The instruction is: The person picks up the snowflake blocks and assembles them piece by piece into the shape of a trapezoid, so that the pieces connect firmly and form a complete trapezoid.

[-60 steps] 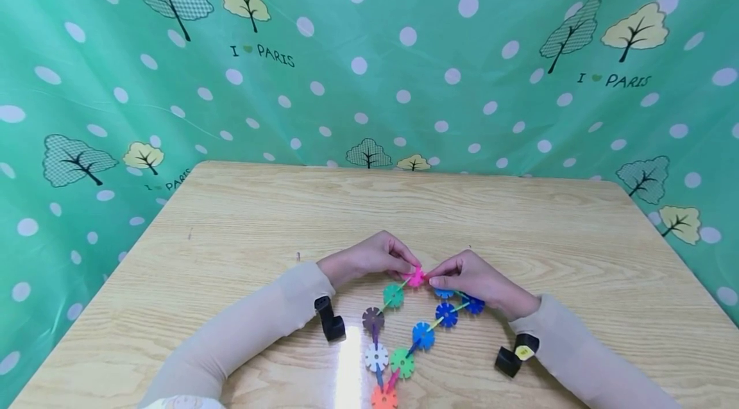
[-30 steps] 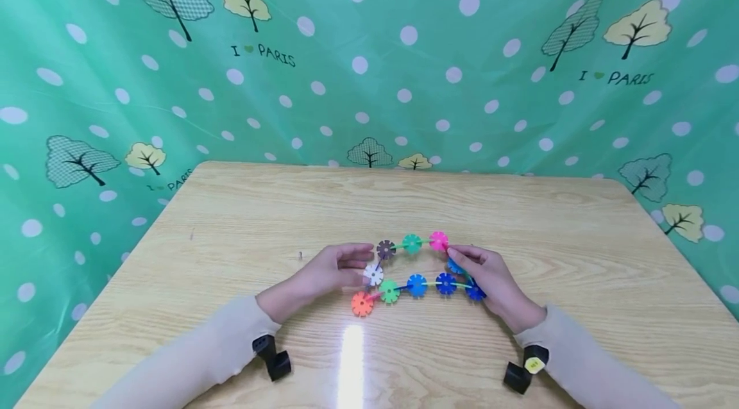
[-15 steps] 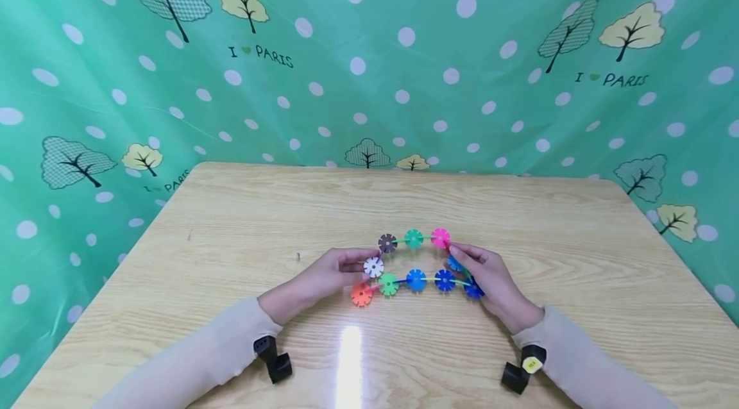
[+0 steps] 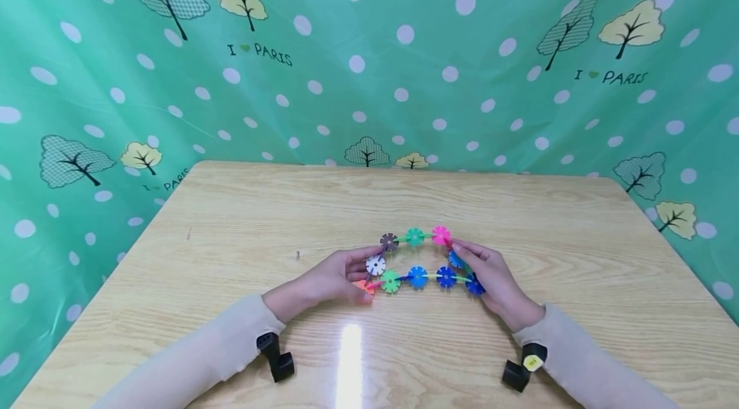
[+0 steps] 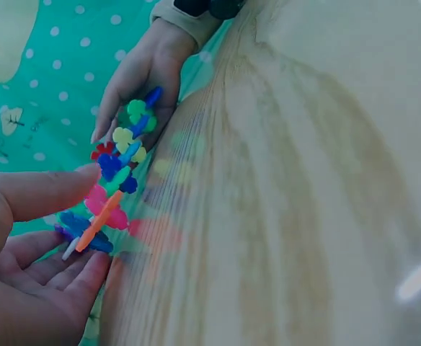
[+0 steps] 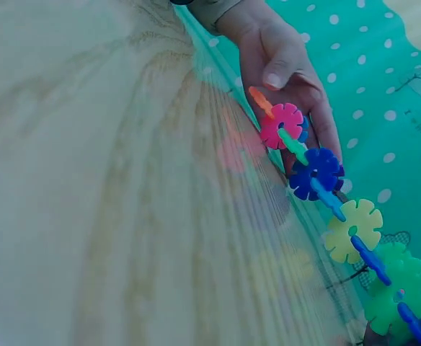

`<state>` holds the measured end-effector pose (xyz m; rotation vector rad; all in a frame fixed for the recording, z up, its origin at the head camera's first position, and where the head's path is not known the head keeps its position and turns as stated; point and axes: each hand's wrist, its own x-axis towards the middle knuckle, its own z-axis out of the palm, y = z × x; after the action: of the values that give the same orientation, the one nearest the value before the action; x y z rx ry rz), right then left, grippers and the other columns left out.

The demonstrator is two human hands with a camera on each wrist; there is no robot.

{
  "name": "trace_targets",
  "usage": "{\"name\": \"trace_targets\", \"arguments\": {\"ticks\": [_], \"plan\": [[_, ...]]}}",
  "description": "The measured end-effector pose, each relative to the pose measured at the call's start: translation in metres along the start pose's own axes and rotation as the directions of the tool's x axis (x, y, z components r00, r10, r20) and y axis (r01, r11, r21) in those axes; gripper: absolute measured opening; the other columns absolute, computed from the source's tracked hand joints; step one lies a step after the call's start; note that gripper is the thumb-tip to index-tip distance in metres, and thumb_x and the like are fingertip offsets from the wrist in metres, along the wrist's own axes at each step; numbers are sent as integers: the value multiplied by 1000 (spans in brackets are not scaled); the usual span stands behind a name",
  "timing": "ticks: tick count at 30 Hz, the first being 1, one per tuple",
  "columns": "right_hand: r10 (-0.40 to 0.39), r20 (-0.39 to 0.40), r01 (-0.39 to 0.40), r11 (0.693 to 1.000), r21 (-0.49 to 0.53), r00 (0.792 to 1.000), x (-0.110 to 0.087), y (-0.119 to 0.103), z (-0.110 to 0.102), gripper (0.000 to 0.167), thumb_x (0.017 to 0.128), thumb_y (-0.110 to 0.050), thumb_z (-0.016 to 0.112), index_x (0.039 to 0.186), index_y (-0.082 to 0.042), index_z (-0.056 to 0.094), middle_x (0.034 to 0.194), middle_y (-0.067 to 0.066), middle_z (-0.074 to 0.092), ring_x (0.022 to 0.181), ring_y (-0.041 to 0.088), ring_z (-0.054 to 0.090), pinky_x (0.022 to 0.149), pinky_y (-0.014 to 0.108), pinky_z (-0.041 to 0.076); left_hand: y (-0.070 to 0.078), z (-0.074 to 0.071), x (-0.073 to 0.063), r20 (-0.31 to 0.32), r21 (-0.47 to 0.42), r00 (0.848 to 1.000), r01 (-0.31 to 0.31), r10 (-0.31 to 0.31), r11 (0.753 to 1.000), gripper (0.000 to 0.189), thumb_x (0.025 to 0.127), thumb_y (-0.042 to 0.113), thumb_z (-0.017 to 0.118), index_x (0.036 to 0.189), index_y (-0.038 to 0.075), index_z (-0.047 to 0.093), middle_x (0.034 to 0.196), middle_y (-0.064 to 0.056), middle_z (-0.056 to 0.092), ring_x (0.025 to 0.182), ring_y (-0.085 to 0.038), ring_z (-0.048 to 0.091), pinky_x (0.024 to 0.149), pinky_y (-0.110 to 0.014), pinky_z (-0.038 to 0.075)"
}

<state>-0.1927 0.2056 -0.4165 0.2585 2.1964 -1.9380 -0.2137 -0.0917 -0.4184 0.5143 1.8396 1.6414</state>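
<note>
Several slotted snowflake discs are joined edge to edge into a ring of many colours. It is long and narrow and stretches between both hands. At its left end my left hand holds the ring, the thumb over the orange disc and the fingers behind the white disc. My right hand grips the right end, thumb on top beside the pink disc and palm near the dark blue disc. In the right wrist view, a green disc sits closest, and most of that hand is out of frame.
Below the ring spreads a wood-grain table, with a bright light reflection near its front. A green polka-dot cloth printed with trees hangs behind it. A black camera is strapped to each wrist.
My left hand has left the pink disc and moved to the ring's left end, its thumb now over the orange disc. The ring has swung from upright to sideways. My right hand still holds it.
</note>
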Motion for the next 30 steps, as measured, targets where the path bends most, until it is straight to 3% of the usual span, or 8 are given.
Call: {"name": "trace_targets", "arguments": {"ticks": [2, 5, 8, 12, 16, 21, 26, 30], "plan": [[-21, 30, 22, 1000, -23, 999, 0, -1, -2, 54, 97, -31, 53, 139, 1, 42, 143, 14, 43, 129, 18, 42, 99, 18, 40, -2, 0, 1, 12, -3, 1000, -11, 11, 1000, 86, 73, -15, 67, 147, 5, 28, 149, -21, 31, 131, -37, 39, 93, -32, 49], [-73, 125, 83, 994, -70, 989, 2, -1, -7, 59, 94, -25, 59, 142, 1, 37, 148, 17, 34, 137, 29, 30, 109, 33, 32, -5, -1, 3, -29, -4, 999, -27, 27, 1000, 83, 73, -18, 62, 146, 6, 31, 147, -21, 34, 130, -36, 41, 91, -30, 50], [-110, 242, 147, 980, -137, 964, 4, 0, -12, 74, 88, -19, 68, 147, -3, 27, 153, 17, 23, 140, 36, 19, 113, 47, 20, -6, -5, 6, -86, -5, 995, -42, 42, 999, 77, 74, -19, 59, 144, 4, 36, 145, -21, 38, 129, -36, 42, 86, -28, 53], [-119, 346, 189, 966, -177, 931, 10, 0, -14, 92, 81, -11, 73, 152, -17, 14, 158, 10, 8, 143, 37, 4, 113, 53, 13, -5, -13, 13, -153, 3, 987, -47, 47, 999, 73, 74, -21, 56, 142, 3, 39, 144, -20, 40, 129, -35, 42, 80, -25, 55], [-142, 352, 213, 961, -174, 925, 21, -2, -11, 94, 82, -2, 69, 152, -19, 10, 159, 5, 4, 144, 32, 2, 114, 50, 11, -3, -21, 23, -229, -29, 973, -26, 19, 999, 71, 76, -20, 56, 141, 5, 41, 142, -21, 43, 128, -34, 44, 81, -26, 55], [-184, 324, 242, 959, -148, 928, 40, -2, -7, 88, 82, 8, 61, 151, -9, 9, 158, 9, 5, 144, 29, 4, 116, 45, 10, -4, -28, 35, -297, -94, 955, -16, -12, 995, 67, 78, -17, 58, 140, 5, 42, 139, -21, 46, 121, -30, 52, 86, -26, 53], [-192, 338, 248, 960, -130, 921, 52, 1, -11, 82, 85, 7, 59, 150, -4, 11, 158, 12, 8, 144, 30, 7, 116, 44, 12, -6, -29, 40, -297, -172, 954, -18, -34, 985, 66, 80, -17, 56, 141, 2, 39, 140, -22, 43, 109, -28, 61, 85, -25, 53], [-186, 370, 256, 955, -149, 910, 54, 4, -18, 80, 85, 4, 61, 150, -4, 15, 157, 11, 12, 144, 28, 8, 115, 43, 13, -8, -25, 39, -299, -162, 953, -1, -48, 987, 66, 80, -15, 58, 141, 2, 39, 142, -21, 42, 112, -27, 59, 84, -25, 53]]}}
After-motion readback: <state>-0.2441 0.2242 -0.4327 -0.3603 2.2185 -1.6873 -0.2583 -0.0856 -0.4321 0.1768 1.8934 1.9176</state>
